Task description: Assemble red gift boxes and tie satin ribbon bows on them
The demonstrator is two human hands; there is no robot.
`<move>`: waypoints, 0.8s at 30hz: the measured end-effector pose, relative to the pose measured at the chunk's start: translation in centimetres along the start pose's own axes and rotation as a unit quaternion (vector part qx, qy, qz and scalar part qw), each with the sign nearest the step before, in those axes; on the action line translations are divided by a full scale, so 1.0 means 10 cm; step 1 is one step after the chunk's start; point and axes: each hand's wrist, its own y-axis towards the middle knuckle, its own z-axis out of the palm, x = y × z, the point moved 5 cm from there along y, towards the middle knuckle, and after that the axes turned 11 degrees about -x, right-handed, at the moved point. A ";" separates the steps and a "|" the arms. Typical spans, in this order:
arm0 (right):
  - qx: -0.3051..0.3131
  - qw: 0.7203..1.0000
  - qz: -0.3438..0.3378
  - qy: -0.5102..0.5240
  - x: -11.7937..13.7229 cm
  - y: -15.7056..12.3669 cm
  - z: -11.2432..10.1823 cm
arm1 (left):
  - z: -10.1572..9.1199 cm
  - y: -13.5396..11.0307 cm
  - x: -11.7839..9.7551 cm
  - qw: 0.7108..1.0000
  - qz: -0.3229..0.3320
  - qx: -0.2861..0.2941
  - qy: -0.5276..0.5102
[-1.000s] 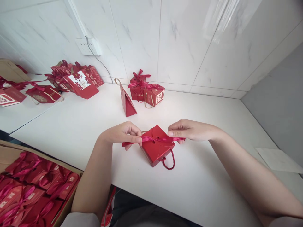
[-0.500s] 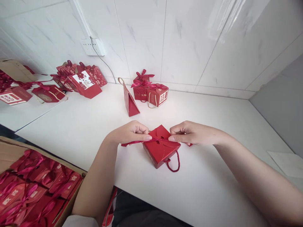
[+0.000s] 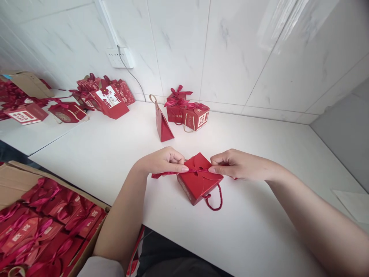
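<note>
A small red gift box [image 3: 198, 182] with a red cord handle sits on the white table [image 3: 259, 215] in front of me. A pink-red satin ribbon [image 3: 194, 171] runs across its top. My left hand [image 3: 164, 161] pinches the ribbon's left end beside the box. My right hand [image 3: 233, 165] pinches the right end at the box's other side. Both hands are closed on the ribbon, which is drawn taut between them.
Two tied red boxes [image 3: 188, 111] and a flat red bag [image 3: 163, 121] stand by the tiled wall. More red boxes [image 3: 103, 96] lie at the far left. A cardboard carton [image 3: 43, 227] of ribboned red boxes sits at lower left. A white sheet [image 3: 353, 202] lies at right.
Both hands have drawn closer to the box along the ribbon, and the ribbon now lies tighter across the top. The view has shifted slightly.
</note>
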 end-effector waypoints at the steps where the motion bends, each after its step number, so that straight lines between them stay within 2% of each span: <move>1: 0.000 1.000 0.002 0.001 -0.01 0.00 0.00 | 0.00 0.00 0.00 1.000 0.000 0.003 -0.004; 13: 0.016 0.999 0.004 0.037 -0.02 0.04 0.06 | 0.00 0.05 0.06 1.000 -0.008 0.012 -0.020; 19: 0.032 0.997 0.042 0.063 -0.12 0.06 0.04 | 0.00 0.07 0.09 1.000 -0.002 0.020 -0.017; 24: 0.096 0.978 0.038 0.180 -0.34 0.19 0.13 | 0.00 0.10 0.12 0.999 0.017 0.034 -0.030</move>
